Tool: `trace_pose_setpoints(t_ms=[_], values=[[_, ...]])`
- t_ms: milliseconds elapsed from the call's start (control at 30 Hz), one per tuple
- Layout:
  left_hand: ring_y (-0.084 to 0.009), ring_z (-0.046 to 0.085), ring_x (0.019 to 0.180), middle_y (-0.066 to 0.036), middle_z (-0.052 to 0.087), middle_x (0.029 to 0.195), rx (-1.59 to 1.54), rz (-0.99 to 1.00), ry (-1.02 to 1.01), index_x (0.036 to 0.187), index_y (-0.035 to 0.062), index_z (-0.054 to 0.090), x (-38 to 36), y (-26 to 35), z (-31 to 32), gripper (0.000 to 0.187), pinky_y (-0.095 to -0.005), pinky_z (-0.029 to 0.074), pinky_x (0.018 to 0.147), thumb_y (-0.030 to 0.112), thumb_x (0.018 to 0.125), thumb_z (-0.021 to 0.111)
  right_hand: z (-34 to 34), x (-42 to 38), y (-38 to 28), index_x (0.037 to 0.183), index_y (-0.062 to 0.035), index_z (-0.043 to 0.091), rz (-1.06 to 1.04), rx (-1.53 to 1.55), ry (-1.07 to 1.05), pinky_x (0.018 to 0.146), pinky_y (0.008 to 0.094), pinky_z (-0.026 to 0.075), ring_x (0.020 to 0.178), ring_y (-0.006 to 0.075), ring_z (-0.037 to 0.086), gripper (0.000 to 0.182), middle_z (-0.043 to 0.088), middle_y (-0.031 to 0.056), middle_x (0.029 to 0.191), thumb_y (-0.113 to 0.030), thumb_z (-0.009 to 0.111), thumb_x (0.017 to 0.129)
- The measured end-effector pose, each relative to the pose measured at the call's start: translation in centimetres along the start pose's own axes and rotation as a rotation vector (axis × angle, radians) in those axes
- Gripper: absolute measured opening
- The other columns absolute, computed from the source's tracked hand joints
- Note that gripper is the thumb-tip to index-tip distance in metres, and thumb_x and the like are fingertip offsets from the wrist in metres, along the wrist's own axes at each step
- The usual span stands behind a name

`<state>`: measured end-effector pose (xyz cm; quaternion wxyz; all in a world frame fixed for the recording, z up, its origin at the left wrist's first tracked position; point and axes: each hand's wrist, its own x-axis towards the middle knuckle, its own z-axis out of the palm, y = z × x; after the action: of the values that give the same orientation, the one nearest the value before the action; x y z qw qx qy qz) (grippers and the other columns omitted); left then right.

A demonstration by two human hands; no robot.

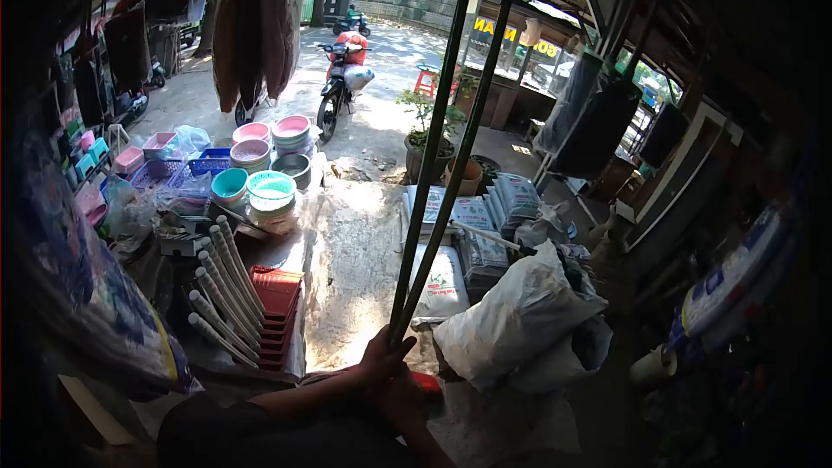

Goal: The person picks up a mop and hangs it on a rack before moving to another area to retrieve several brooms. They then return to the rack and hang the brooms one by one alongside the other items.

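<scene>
Two long dark poles rise from my hands and lean slightly right, their upper ends spread apart near the top of the view. My left hand is wrapped round them close to where they meet. Just below it, in shadow, my right hand is closed at the lower part of the poles; its fingers are mostly hidden. A red thing shows beside my right hand, its shape largely covered.
Red dustpans with pale handles are stacked at left, before colourful basins. A bulging whitish sack and packed bags sit at right. Brooms hang overhead. A motorbike stands on the paved ground outside.
</scene>
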<state>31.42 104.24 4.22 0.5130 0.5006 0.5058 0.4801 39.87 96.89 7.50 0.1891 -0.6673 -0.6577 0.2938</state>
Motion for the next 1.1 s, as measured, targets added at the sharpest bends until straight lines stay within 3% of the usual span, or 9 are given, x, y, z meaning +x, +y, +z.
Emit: trace_pose_setpoints(t_ms=[67, 133, 267, 467, 567, 700, 833, 933, 1100], values=[[-0.0110, 0.044, 0.065, -0.004, 0.050, 0.069, 0.006, 0.082, 0.011, 0.094, 0.0035, 0.049, 4.7, -0.4, -0.2, 0.037, -0.0297, 0.041, 0.056, 0.035, 0.083, 0.066, -0.3, 4.6, 0.0, 0.115, -0.0008, 0.044, 0.014, 0.082, -0.038, 0.079, 0.0484, 0.045, 0.090, 0.0419, 0.057, 0.056, 0.059, 0.0228, 0.094, -0.035, 0.065, 0.076], [-0.0133, 0.045, 0.066, -0.005, 0.050, 0.071, -0.012, 0.130, 0.029, 0.095, 0.0031, 0.048, 8.3, 0.0, -0.4, 0.040, -0.0303, 0.042, 0.057, 0.035, 0.082, 0.067, 1.3, 8.9, 1.6, 0.116, -0.0019, 0.043, -0.246, 0.244, 0.134, 0.080, 0.0478, 0.045, 0.095, 0.0417, 0.056, 0.053, 0.057, 0.0229, 0.096, -0.034, 0.064, 0.078], [-0.0132, 0.045, 0.064, -0.004, 0.046, 0.069, 0.125, 0.096, 0.012, 0.093, 0.0038, 0.043, 14.0, 4.0, -2.2, 0.044, -0.0318, 0.042, 0.055, 0.038, 0.081, 0.068, 1.4, 16.3, 1.8, 0.109, -0.0040, 0.046, -0.327, 0.329, 0.204, 0.076, 0.0472, 0.047, 0.089, 0.0409, 0.059, 0.053, 0.060, 0.0198, 0.090, -0.035, 0.070, 0.072], [-0.0112, 0.040, 0.063, -0.003, 0.043, 0.069, 0.197, 0.171, 0.081, 0.088, 0.0054, 0.043, 24.1, 3.1, -6.1, 0.029, -0.0328, 0.040, 0.057, 0.030, 0.089, 0.059, 0.7, 28.3, 1.7, 0.104, -0.0086, 0.047, -0.163, 0.436, 0.252, 0.064, 0.0461, 0.046, 0.074, 0.0367, 0.060, 0.029, 0.058, 0.0140, 0.075, -0.017, 0.056, 0.077], [-0.0165, 0.047, 0.064, -0.008, 0.050, 0.068, 0.193, 0.121, 0.213, 0.091, 0.0038, 0.048, 30.2, 1.5, -8.3, 0.024, -0.0353, 0.041, 0.058, 0.028, 0.093, 0.049, 0.2, 35.6, 2.1, 0.103, -0.0089, 0.048, -0.207, 0.438, 0.310, 0.062, 0.0445, 0.046, 0.070, 0.0351, 0.060, 0.028, 0.058, 0.0132, 0.073, -0.016, 0.056, 0.077], [-0.0164, 0.050, 0.057, -0.004, 0.046, 0.061, 0.278, 0.092, 0.344, 0.090, 0.0048, 0.049, 37.7, -1.2, -11.9, 0.022, -0.0351, 0.041, 0.052, 0.026, 0.094, 0.047, -1.1, 46.5, 1.2, 0.096, -0.0082, 0.052, -0.205, 0.400, 0.403, 0.061, 0.0425, 0.047, 0.067, 0.0311, 0.061, 0.023, 0.059, 0.0113, 0.073, -0.018, 0.060, 0.077], [-0.0093, 0.046, 0.050, 0.000, 0.045, 0.060, -0.091, -0.005, 0.420, 0.089, 0.0072, 0.050, 42.2, 3.5, -15.8, 0.018, -0.0286, 0.039, 0.045, 0.024, 0.094, 0.048, -2.5, 56.6, -0.6, 0.091, -0.0045, 0.051, -0.197, 0.540, 0.308, 0.056, 0.0294, 0.043, 0.059, 0.0130, 0.052, 0.018, 0.053, 0.0043, 0.064, -0.014, 0.062, 0.081], [-0.0038, 0.038, 0.045, 0.005, 0.041, 0.061, 0.035, 0.181, 0.568, 0.091, 0.0089, 0.050, 45.6, 5.5, -19.0, 0.014, -0.0222, 0.032, 0.040, 0.023, 0.093, 0.052, -3.6, 62.8, -3.7, 0.094, -0.0028, 0.050, -0.284, 0.681, 0.326, 0.053, 0.0257, 0.039, 0.058, 0.0098, 0.046, 0.016, 0.050, 0.0005, 0.065, -0.011, 0.060, 0.083], [-0.0027, 0.034, 0.044, 0.007, 0.037, 0.060, -0.347, 0.138, 0.544, 0.086, 0.0097, 0.047, 49.2, 7.0, -25.2, 0.009, -0.0211, 0.028, 0.039, 0.016, 0.093, 0.049, -3.7, 72.3, -8.5, 0.098, -0.0020, 0.052, -0.447, 0.740, 0.343, 0.051, 0.0244, 0.036, 0.058, 0.0070, 0.044, 0.020, 0.050, -0.0004, 0.067, -0.012, 0.060, 0.084]])
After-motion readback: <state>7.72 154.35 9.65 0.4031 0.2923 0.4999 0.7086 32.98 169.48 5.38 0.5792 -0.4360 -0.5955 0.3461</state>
